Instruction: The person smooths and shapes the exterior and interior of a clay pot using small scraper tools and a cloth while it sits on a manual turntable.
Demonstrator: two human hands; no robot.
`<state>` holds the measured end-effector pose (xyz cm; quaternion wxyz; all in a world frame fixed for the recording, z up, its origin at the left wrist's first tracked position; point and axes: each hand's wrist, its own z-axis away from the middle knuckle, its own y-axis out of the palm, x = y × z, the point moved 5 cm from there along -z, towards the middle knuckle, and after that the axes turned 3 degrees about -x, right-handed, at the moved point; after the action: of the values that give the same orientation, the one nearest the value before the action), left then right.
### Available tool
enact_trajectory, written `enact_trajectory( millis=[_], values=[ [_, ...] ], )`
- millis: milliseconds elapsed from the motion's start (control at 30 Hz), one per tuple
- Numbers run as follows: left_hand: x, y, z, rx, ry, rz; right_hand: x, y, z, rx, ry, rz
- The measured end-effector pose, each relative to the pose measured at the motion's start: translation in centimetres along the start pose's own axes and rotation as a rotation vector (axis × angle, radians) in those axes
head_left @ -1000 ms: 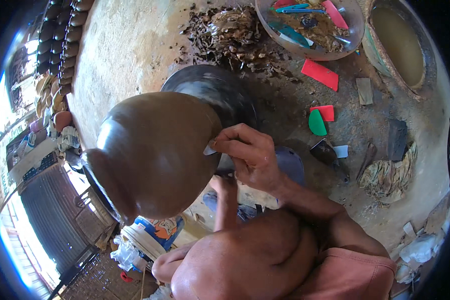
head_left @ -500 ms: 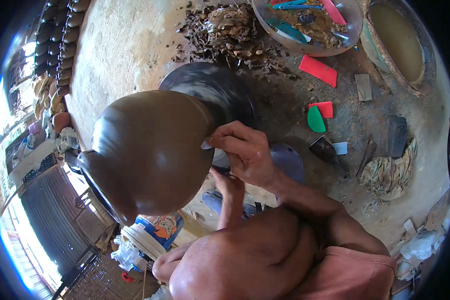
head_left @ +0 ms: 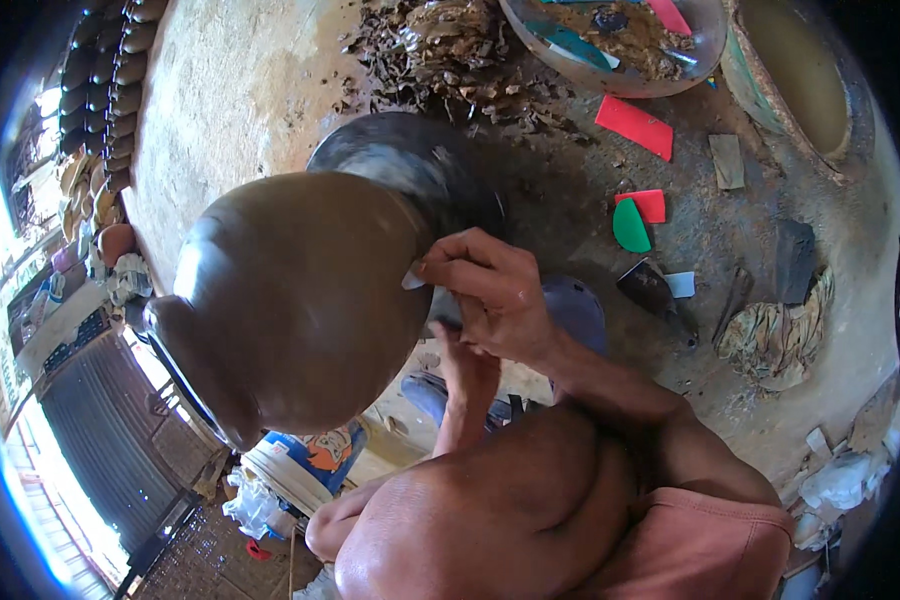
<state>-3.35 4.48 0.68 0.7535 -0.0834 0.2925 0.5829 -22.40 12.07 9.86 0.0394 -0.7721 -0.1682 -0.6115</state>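
Note:
A large, rounded brown clay pot (head_left: 300,300) stands on a dark, streaked turntable (head_left: 400,150), its rim (head_left: 195,365) toward the lower left. My right hand (head_left: 490,290) pinches a small whitish scraper (head_left: 412,277), whose edge touches the pot's right side. Just below it is my left hand (head_left: 470,365), thumb raised close to the pot, the other fingers mostly hidden behind my right hand. Whether the left hand holds anything does not show.
A bowl (head_left: 610,85) of muddy water with plastic pieces lies at the top, beside a basin (head_left: 845,150) of cloudy water. Clay scraps (head_left: 450,60) lie behind the turntable. Red pieces (head_left: 635,128), a green piece (head_left: 631,226) and a crumpled cloth (head_left: 775,340) are at right.
The pot has turned, and its rim outline looks different. The turntable's streaks have shifted. My right hand keeps the scraper on the pot's side; my left hand has moved slightly right.

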Motion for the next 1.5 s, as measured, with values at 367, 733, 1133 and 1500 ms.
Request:
enact_trajectory(
  millis=[367,733,1133,1500],
  values=[
    [-4.8,-6.2,-4.6,-0.182,0.236,-0.039,0.0,0.5,0.5,0.014,0.039,-0.005],
    [-7.9,-7.8,-4.5,0.051,0.325,-0.660,-0.4,0.7,0.8,-0.001,0.052,-0.094],
    [-6.9,-9.9,-4.5,0.171,0.378,-1.006,0.6,0.2,1.2,0.027,0.027,-0.022],
    [3.4,-1.2,-0.7,0.269,-0.205,0.405,-0.7,0.1,1.9,0.016,0.056,-0.043]
  ],
)
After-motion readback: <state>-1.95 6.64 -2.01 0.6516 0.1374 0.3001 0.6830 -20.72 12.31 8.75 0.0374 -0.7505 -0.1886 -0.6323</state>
